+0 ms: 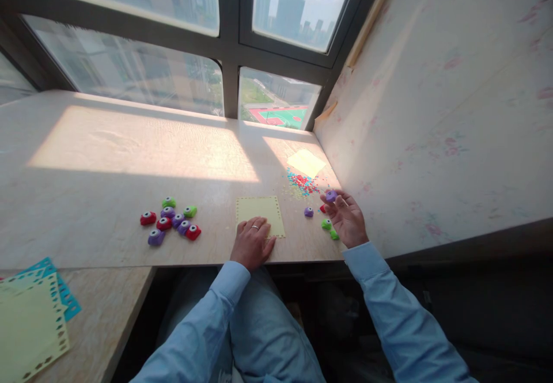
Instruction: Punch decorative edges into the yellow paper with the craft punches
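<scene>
**Punch picked up, sheet pinned**

Nearest me are the pale blue sleeves; beyond them the left hand lies flat and open, palm down on the near edge of the yellow sheet, gripping nothing; the right hand, at three o'clock from the sheet, pinches a purple punch in its fingertips; a loose purple punch and green punches lie just beside it; the confetti pile sits at one o'clock, the punch cluster at nine o'clock on the table. I judge this the pick-up step; the next move calls for bringing the punch's slot squarely over the sheet's edge while the left hand keeps the paper from sliding.
</scene>
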### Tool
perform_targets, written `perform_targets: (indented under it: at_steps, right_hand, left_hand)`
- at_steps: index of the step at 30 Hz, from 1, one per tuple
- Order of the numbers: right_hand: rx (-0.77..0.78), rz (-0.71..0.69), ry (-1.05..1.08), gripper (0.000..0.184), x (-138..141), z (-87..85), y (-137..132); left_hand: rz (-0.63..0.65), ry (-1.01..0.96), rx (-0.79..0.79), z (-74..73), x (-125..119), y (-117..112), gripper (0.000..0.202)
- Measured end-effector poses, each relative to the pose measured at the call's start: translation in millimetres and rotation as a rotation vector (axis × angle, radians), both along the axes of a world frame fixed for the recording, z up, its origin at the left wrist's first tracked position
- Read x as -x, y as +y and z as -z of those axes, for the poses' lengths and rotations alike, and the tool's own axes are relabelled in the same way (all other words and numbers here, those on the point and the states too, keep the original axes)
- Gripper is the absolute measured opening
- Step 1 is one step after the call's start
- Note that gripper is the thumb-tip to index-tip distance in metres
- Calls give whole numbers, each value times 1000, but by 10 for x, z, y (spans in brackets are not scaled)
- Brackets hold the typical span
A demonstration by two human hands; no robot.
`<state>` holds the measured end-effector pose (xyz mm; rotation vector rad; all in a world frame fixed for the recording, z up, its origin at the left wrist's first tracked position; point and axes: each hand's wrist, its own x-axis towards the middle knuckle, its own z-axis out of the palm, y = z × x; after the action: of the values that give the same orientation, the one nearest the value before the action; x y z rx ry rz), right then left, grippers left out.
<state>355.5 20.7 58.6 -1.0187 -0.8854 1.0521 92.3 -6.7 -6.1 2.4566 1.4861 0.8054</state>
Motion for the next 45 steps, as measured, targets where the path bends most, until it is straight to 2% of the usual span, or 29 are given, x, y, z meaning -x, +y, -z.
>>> perform_targets:
  at_steps: [4,9,12,15,19,26,31,41,45]
  right_hand:
    - [85,-156,-91,39,268,166,-69]
    - [60,-147,-391,42,448,415,-82]
    - [0,-176,-609,34,454,491,-49]
    - [-135,-254,-862,24,436,517,-10]
    - [-238,-297,-1097,27,420,567,54]
    - [-248,-345,-1073,33,413,669,163]
    - [-235,-363,-975,31,428,673,189]
    - [-241,-460,-911,26,423,690,203]
    - [-265,-407,-913,27,480,698,184]
  left_hand:
    - [4,2,5,-1,2,1,22]
    - [5,3,1,-6,3,2,22]
    - [4,5,7,-5,0,3,23]
    - [-2,11,16,0,-2,6,24]
    - [-9,19,24,-1,-7,11,30]
    - [-78,67,57,-33,-69,44,45]
    - [-127,74,59,-44,-128,71,46]
    - [-103,8,67,-47,-109,66,40]
    - [-93,4,70,-49,-108,57,43]
